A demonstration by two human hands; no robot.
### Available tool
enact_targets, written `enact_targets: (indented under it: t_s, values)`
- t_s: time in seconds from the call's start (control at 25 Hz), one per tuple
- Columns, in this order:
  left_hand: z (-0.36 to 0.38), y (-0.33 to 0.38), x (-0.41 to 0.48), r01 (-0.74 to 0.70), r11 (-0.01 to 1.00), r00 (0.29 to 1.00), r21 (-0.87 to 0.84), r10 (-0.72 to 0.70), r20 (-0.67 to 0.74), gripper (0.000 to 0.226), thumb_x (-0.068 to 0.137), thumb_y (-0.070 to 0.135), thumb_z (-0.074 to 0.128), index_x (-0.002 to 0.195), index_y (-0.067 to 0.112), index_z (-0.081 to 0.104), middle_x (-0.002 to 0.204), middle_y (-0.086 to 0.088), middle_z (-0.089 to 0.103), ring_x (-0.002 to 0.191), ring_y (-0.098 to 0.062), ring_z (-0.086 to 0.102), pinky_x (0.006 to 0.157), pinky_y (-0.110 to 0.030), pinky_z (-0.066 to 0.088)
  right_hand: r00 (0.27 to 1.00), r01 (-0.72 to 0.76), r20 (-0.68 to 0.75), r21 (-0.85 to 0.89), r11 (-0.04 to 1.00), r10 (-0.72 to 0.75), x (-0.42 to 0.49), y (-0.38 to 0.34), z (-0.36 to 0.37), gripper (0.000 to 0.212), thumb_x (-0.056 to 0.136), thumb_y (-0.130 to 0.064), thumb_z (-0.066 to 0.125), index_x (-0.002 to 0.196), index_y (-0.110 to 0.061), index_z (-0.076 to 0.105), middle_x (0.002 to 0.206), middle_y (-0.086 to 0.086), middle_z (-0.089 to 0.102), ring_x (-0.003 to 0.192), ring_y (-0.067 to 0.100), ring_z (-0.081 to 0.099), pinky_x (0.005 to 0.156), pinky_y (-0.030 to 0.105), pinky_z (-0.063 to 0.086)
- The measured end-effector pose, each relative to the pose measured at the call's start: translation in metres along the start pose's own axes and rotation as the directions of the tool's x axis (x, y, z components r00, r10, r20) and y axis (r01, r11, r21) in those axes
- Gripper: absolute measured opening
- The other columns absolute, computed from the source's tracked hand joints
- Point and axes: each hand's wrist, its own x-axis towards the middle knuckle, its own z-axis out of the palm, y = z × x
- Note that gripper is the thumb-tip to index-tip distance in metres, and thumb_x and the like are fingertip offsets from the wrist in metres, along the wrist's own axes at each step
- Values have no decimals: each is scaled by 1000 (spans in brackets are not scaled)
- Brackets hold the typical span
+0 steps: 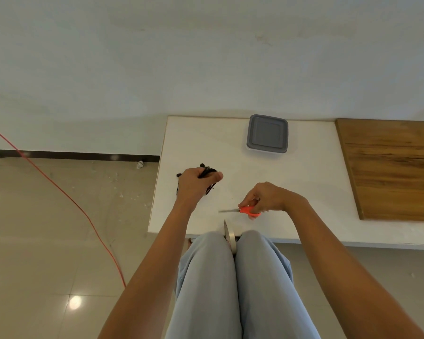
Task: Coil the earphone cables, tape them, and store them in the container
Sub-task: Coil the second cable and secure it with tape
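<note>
Cables (207,178), coiled, sit gripped in our left hand (194,183) above the table (304,192); our right hand (264,196) holds scissors (245,211). Container (267,134) stands well apart, lidded.

A plain white wall (206,57), faintly smudged in places, fills the upper half and meets the floor at a dark baseboard (71,154). The floor (34,241) is glossy beige tile, with a round glare of light (75,302) near the lower left. A red-orange cable (83,211) crosses it diagonally, and a small white scrap (140,165) lies by the baseboard. The white counter (304,192) stands against the wall — a brown wood-grain panel (389,167) sits at its right end.
</note>
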Motion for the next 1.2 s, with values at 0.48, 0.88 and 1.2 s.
enact_targets:
  t_s: [0.48,0.88,1.2]
  values:
    - [-17,42,-17,15,929,998,-370,9,64,16,85,33,70,87,18,76,90,1,77,57,3,56,59,-18,43,823,-457,-473,-223,861,314,17,3,56,17,94,-16,58,105,-4,60,112,10,50,85,22,61,67,26,46]
    - [-35,75,-38,-16,881,994,-473,66,89,11,86,27,68,82,22,78,94,-1,76,52,3,56,66,-25,43,832,-428,-495,-286,857,250,2,-32,56,15,95,-8,49,105,-10,60,112,6,57,93,20,63,72,26,47]
    - [-41,86,-43,-21,862,994,-507,74,86,13,88,26,66,85,21,78,96,-3,76,49,0,50,64,-24,42,921,-383,-67,18,924,383,-15,-83,75,21,76,-18,70,72,-11,51,85,10,70,64,22,67,50,27,50]
